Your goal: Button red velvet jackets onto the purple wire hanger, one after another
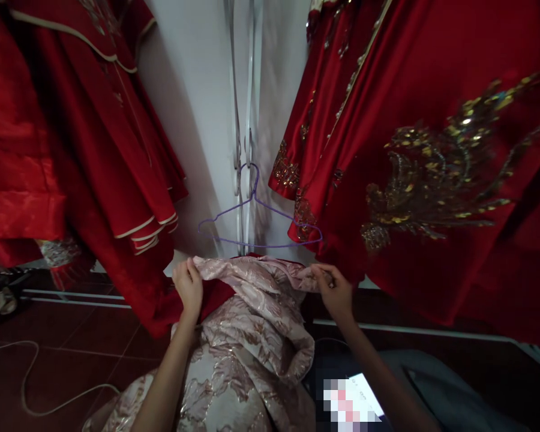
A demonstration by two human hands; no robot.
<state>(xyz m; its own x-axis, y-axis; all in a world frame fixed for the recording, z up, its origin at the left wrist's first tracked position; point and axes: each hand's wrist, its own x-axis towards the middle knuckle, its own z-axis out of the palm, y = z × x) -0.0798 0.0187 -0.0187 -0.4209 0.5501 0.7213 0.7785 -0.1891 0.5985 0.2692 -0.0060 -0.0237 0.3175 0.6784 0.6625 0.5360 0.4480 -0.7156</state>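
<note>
Wall (180, 90): pale, behind everything, above dark tiled floor (85, 336).
Pink brocade garment (256, 306): at centre, its upper edge stretched between two hands just below the hanger, its body falling in folds toward the camera.
Left hand (189, 288): fingers folded tight, pinching the left end of this edge.
Right hand (335, 291): thumb and fingers nearly together, pinching the right end.
Purple hanger (255, 195): bare of clothing, upright before the wall.
Risk: edge may slip from one pinch, because the cloth looks heavy and only the fingers hold it; raised threads could also snag on gold sequins (432, 174) if swung rightward.
Count: two hands, one brocade garment, one hanger, one lit screen (364, 399), one pale cable (24, 387); red garments (85, 120) on both sides, overlapping, so exact number I cannot tell.
</note>
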